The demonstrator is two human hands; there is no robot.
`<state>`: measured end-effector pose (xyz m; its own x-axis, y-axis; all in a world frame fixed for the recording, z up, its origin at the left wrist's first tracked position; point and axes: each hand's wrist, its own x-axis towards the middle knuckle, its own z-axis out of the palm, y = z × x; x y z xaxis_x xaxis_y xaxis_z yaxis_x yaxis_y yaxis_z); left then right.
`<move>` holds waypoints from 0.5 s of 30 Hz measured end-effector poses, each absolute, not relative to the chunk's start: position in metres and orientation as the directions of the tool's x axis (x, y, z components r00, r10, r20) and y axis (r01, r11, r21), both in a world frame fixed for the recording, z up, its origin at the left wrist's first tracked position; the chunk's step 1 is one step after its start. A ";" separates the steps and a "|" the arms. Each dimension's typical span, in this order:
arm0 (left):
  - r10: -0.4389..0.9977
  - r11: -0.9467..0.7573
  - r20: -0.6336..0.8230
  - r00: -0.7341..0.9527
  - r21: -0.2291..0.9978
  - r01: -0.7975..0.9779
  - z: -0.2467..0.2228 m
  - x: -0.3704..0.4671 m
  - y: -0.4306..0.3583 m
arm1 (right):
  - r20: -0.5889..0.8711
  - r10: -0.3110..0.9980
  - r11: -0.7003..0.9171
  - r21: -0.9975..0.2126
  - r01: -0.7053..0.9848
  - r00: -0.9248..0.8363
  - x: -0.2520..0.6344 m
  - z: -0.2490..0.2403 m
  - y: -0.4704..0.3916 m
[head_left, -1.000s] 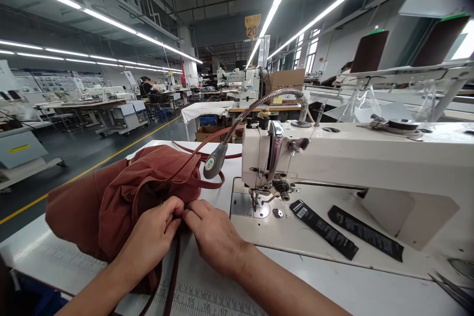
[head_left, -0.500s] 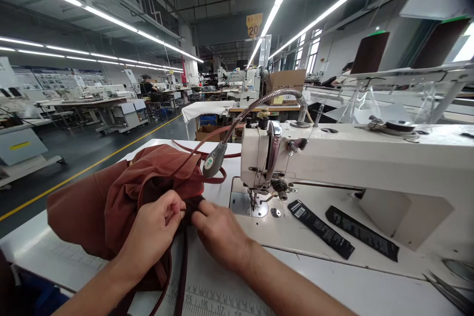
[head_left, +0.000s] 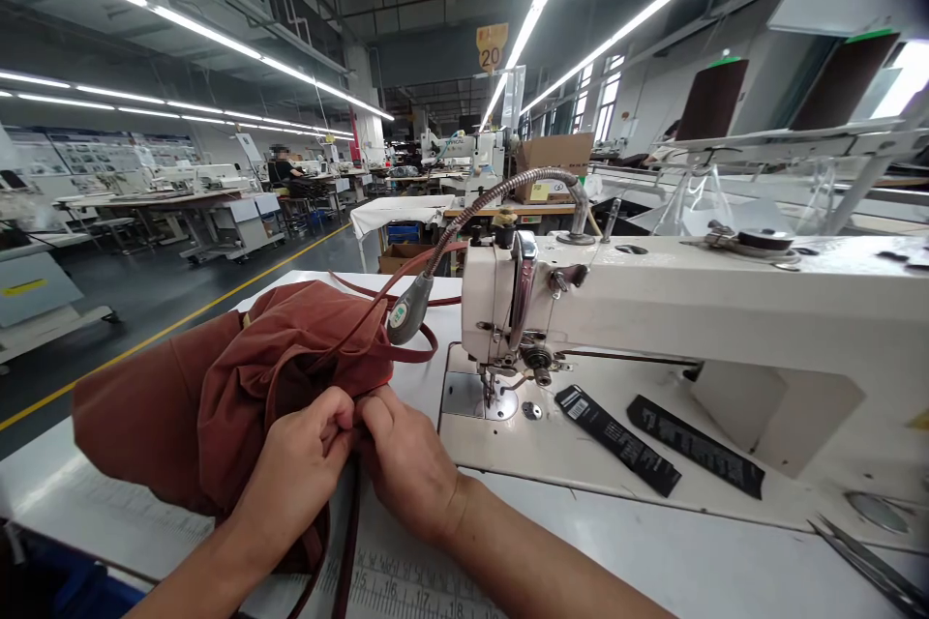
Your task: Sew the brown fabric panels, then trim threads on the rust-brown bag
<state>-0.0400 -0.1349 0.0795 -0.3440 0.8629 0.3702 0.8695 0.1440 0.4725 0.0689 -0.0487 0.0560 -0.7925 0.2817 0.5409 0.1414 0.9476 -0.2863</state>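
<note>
A rust-red fabric bag [head_left: 247, 387] with long thin straps lies bunched on the table, left of the sewing machine [head_left: 653, 300]. My left hand [head_left: 305, 455] pinches at the bag's dark edge, fingertips curled together. Right beside it, my right hand [head_left: 406, 459] is closed on the same edge, thumb and fingers pressed together. The two hands nearly meet, and they hide the exact spot they grip. One strap [head_left: 349, 522] hangs down toward the table's front below the hands. The machine's needle and presser foot [head_left: 490, 392] stand to the right of my hands, with no fabric under them.
Two black printed labels [head_left: 616, 440] lie on the machine bed. Thread snips [head_left: 871, 561] rest at the right front. A lamp on a bendable neck [head_left: 410, 309] hangs over the bag. Ruler markings [head_left: 413, 590] run along the table. Thread cones [head_left: 715, 102] stand behind the machine.
My right hand has turned and drawn closer to my left hand, covering more of the dark edge. The whole view has shifted slightly; the bag stays in place.
</note>
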 end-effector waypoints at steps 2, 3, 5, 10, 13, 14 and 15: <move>0.857 0.135 0.394 -0.333 0.452 0.882 0.076 -0.039 -0.135 | 0.477 0.308 0.932 -0.323 0.162 -0.823 0.069 0.057 -0.047; 0.852 0.123 0.417 -0.317 0.428 0.895 0.074 -0.039 -0.136 | 0.449 0.321 0.926 -0.332 0.178 -0.834 0.070 0.057 -0.046; 0.841 0.089 0.473 -0.264 0.360 0.929 0.072 -0.038 -0.136 | 0.406 0.345 0.918 -0.333 0.215 -0.846 0.070 0.059 -0.047; 0.854 0.072 0.494 -0.164 0.199 0.977 0.074 -0.036 -0.139 | 0.385 0.387 0.907 -0.326 0.268 -0.838 0.070 0.060 -0.052; 0.867 0.061 0.486 -0.114 0.125 0.990 0.075 -0.038 -0.145 | 0.391 0.398 0.907 -0.303 0.292 -0.830 0.072 0.060 -0.056; 0.864 0.051 0.493 -0.101 0.114 0.992 0.075 -0.039 -0.148 | 0.390 0.400 0.908 -0.291 0.301 -0.829 0.072 0.061 -0.057; 0.859 0.039 0.505 -0.086 0.103 0.994 0.075 -0.040 -0.150 | 0.388 0.398 0.911 -0.276 0.308 -0.831 0.073 0.061 -0.059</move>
